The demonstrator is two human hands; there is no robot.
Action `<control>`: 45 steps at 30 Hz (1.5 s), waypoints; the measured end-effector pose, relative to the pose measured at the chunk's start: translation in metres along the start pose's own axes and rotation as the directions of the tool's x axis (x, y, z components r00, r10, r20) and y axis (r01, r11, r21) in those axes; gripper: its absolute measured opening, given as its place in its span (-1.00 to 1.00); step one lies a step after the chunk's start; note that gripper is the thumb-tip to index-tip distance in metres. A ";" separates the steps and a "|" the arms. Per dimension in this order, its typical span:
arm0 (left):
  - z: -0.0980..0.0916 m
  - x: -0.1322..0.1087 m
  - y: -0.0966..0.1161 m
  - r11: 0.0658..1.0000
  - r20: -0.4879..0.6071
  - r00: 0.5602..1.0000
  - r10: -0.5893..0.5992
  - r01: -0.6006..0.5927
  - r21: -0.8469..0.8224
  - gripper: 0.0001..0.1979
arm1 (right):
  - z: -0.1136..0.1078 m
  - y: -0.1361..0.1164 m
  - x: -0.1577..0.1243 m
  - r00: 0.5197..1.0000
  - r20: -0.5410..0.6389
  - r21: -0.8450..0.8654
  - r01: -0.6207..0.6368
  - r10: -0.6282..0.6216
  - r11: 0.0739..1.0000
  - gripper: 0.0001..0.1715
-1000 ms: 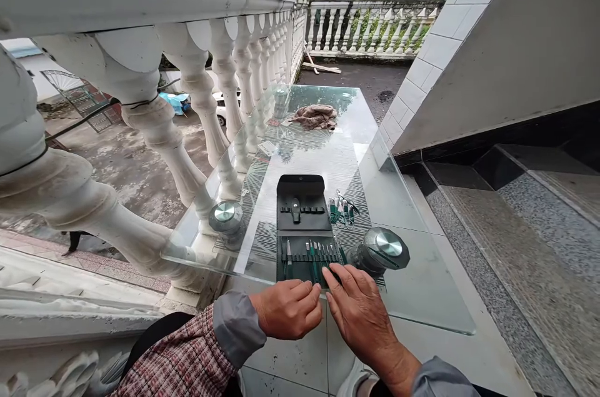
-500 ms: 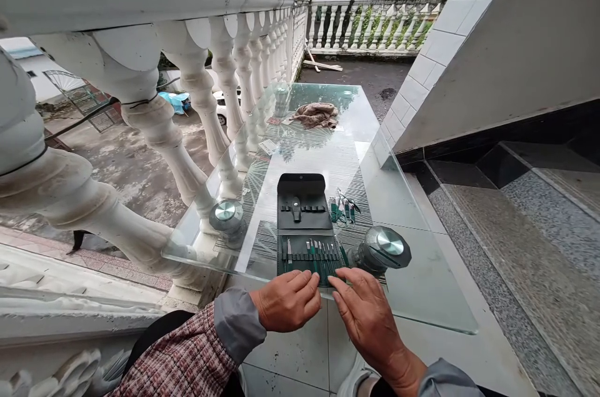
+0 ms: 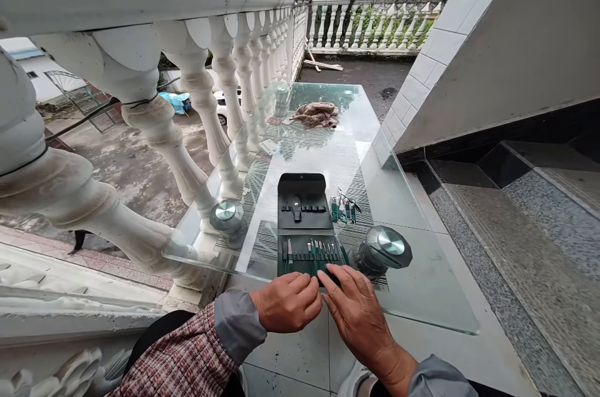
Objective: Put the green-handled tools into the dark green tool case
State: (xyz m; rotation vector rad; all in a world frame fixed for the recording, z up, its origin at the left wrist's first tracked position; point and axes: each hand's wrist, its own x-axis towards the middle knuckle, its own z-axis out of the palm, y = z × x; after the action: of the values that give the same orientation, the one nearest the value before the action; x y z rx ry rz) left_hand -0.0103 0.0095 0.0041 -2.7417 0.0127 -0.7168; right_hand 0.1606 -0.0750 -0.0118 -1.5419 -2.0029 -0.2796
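While both hands sit at its near edge, a black folding tool case (image 3: 304, 241) lies open and flat on a glass surface (image 3: 412, 297). Its upper panel holds one strapped tool above a row of small loops. Its lower panel carries a row of slim picks (image 3: 312, 262), roughly eight or nine, most with green handles, too small to count exactly. No brand or writing can be read on any of it.

The right hand (image 3: 359, 322) reaches forward, palm down, its fingers (image 3: 334, 278) slightly apart with their tips on the case's near edge. The left hand (image 3: 287, 302) lies just beside it, its fingers (image 3: 307, 291) together and curled near the glass edge. Whether either hand grips anything cannot be told.

Just right of the case sits one small bunch of green-handled tools (image 3: 344, 208). One steel-capped cylinder (image 3: 229, 216) stands to its left, another (image 3: 384, 247) to its right. Farther along the glass lie one crumpled brown cloth (image 3: 315, 114) and one white card (image 3: 269, 147).
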 end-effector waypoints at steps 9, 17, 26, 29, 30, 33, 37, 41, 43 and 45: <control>-0.004 0.000 -0.002 0.999 0.020 0.999 -0.051 0.051 -0.018 -0.76 | 0.001 -0.003 0.003 0.999 0.030 0.008 0.017 -0.017 1.000 -0.63; -0.004 0.000 -0.001 0.996 0.059 0.994 -0.087 0.087 -0.004 -0.80 | -0.007 0.005 0.003 1.000 0.008 0.050 -0.005 0.005 0.999 -0.56; -0.006 0.004 -0.004 0.993 0.038 0.992 -0.117 0.118 -0.022 -0.82 | -0.040 0.100 0.005 0.928 -0.020 -0.089 -0.372 0.371 0.924 -0.71; -0.004 0.004 -0.004 0.992 0.043 0.992 -0.122 0.123 -0.024 -0.82 | -0.034 0.104 0.004 0.943 0.009 -0.113 -0.328 0.331 0.938 -0.77; -0.003 0.003 -0.004 0.992 0.042 0.992 -0.122 0.124 -0.026 -0.82 | -0.032 0.101 0.005 0.952 0.010 -0.114 -0.303 0.306 0.946 -0.78; 0.000 0.000 -0.002 0.993 0.028 0.992 -0.121 0.121 -0.007 -0.83 | -0.029 0.093 0.009 0.962 0.002 -0.172 -0.270 0.274 0.947 -0.82; 0.002 -0.005 -0.001 0.998 0.013 0.998 -0.056 0.056 0.022 -0.84 | -0.027 0.098 0.010 0.947 0.011 -0.288 -0.306 0.322 0.908 -0.84; -0.001 -0.008 -0.001 0.999 -0.032 0.999 0.035 -0.036 -0.020 -0.80 | -0.023 0.106 0.006 0.939 0.073 -0.315 -0.298 0.336 0.901 -0.82; -0.002 -0.007 -0.002 0.997 -0.049 0.997 0.059 -0.061 -0.037 -0.80 | -0.021 0.106 0.004 0.937 0.100 -0.322 -0.288 0.334 0.902 -0.83; -0.003 -0.006 -0.003 0.997 -0.053 0.997 0.059 -0.062 -0.043 -0.81 | -0.021 0.104 0.002 0.936 0.122 -0.342 -0.274 0.331 0.899 -0.84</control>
State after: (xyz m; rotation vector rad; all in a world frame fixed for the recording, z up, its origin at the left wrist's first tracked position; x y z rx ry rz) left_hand -0.0175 0.0117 0.0047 -2.7514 0.1240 -0.7797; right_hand 0.2640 -0.0518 -0.0123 -2.1256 -1.8733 -0.3650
